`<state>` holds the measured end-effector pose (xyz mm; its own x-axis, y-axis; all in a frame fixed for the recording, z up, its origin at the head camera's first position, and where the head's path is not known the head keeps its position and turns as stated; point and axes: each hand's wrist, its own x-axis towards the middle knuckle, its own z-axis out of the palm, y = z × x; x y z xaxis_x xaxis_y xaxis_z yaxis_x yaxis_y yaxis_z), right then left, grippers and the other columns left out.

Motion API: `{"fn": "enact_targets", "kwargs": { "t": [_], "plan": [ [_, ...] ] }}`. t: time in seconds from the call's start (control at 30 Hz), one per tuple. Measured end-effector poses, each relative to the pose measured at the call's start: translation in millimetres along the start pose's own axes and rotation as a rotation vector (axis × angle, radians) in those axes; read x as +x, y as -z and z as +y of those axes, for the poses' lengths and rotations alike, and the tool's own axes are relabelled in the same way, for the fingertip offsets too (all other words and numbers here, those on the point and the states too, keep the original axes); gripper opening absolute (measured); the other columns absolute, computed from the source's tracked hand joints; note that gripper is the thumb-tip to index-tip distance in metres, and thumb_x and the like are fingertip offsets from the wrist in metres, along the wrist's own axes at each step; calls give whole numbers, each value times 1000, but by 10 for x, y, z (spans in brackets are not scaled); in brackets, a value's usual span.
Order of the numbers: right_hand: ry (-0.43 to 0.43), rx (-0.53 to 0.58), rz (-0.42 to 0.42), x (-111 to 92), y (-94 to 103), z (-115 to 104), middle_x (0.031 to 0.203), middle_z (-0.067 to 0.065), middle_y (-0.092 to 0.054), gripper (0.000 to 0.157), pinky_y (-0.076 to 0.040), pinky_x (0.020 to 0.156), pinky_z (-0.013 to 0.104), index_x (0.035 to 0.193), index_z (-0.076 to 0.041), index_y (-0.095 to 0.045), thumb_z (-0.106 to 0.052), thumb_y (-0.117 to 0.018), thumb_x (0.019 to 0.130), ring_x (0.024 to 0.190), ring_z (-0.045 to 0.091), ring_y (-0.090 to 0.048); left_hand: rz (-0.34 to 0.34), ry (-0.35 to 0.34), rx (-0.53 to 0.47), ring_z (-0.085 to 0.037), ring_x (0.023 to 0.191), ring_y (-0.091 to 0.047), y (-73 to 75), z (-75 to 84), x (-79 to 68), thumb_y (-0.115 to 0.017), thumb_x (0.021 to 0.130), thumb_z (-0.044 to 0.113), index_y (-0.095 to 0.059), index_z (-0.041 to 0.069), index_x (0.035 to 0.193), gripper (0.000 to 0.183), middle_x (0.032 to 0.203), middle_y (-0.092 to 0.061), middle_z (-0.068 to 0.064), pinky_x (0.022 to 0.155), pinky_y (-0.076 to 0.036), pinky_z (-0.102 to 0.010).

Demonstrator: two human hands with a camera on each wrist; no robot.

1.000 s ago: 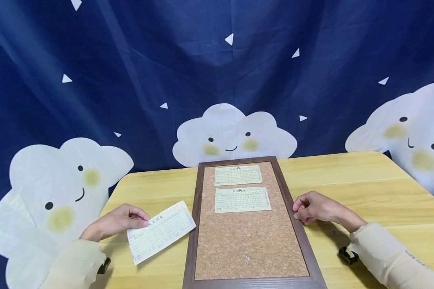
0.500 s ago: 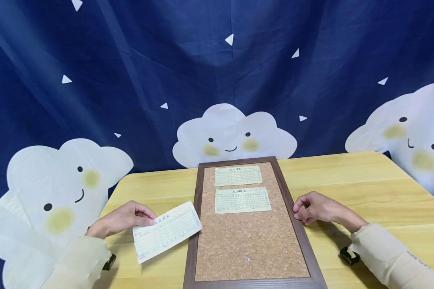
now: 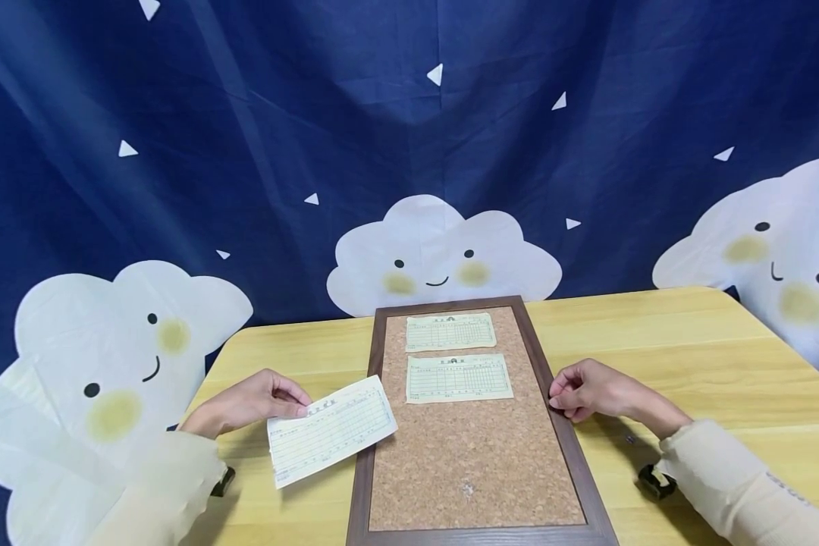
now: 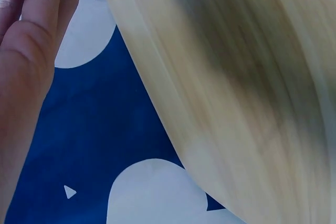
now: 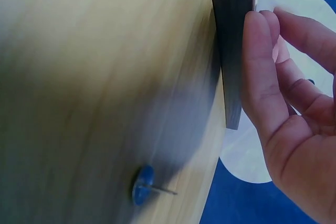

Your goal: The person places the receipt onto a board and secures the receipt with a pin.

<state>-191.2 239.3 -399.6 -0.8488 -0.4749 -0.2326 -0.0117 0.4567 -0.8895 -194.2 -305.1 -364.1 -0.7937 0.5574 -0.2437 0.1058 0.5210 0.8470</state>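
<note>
My left hand (image 3: 262, 402) pinches a printed form slip (image 3: 334, 428) by its upper left edge. The slip is tilted, its right end overlapping the left side of a brown-framed cork board (image 3: 478, 462). Against the board's right frame rest the bent fingers of my right hand (image 3: 597, 394); I cannot tell whether they pinch something small. Two similar slips lie on the upper cork, an upper slip (image 3: 450, 332) and a lower slip (image 3: 459, 378). In the left wrist view, only part of my left hand (image 4: 31, 56) shows, its fingertips out of view.
A thumbtack (image 5: 143, 184) lies point-sideways on the wooden table (image 3: 689, 349), right of the board. Small shiny bits (image 3: 467, 489) sit on the lower cork. Behind the table hangs a blue curtain (image 3: 382, 114) with white clouds.
My left hand has moved right with the slip, whose right end now reaches over the board's left frame onto the cork. My right hand stays at the frame almost unmoved.
</note>
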Motion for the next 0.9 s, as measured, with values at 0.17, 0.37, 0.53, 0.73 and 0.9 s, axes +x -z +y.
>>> {"fn": "enact_targets", "kwargs": {
  "t": [0.17, 0.37, 0.53, 0.73, 0.9],
  "plan": [
    [-4, -9, 15, -6, -13, -28, 75, 3, -59, 9, -58, 63, 32, 91, 8, -64, -1, -66, 92, 68, 15, -59, 6, -16, 24, -14, 81, -67, -22, 54, 48, -70, 92, 6, -71, -8, 103, 18, 94, -73, -14, 73, -53, -24],
    [9, 2, 16, 9, -52, -90, 78, 4, -63, 10, -58, 64, 32, 92, 7, -65, -3, -67, 92, 70, 16, -60, 9, -7, 42, -14, 81, -66, -47, 109, 103, -71, 91, 7, -72, -7, 103, 18, 94, -73, -12, 73, -52, -23],
    [9, 8, 19, 29, -77, -106, 80, 5, -64, 11, -58, 63, 31, 94, 7, -65, -4, -66, 93, 70, 16, -59, 6, -10, 45, -15, 81, -66, -64, 152, 148, -71, 91, 6, -72, -7, 103, 18, 94, -73, -12, 73, -53, -24],
    [7, 15, 22, 46, -99, -153, 79, 3, -62, 14, -58, 64, 32, 97, 9, -66, -5, -65, 93, 71, 17, -60, -12, -37, 45, -14, 83, -66, -82, 188, 227, -72, 90, 6, -72, -8, 103, 19, 96, -73, -12, 76, -53, -24],
    [18, 21, 26, 67, -132, -203, 79, 3, -63, 15, -58, 65, 33, 97, 10, -66, -5, -66, 92, 71, 17, -61, -21, -49, 52, -14, 84, -66, -112, 239, 311, -72, 91, 7, -73, -6, 102, 18, 95, -73, -11, 77, -53, -24]
  ]
}}
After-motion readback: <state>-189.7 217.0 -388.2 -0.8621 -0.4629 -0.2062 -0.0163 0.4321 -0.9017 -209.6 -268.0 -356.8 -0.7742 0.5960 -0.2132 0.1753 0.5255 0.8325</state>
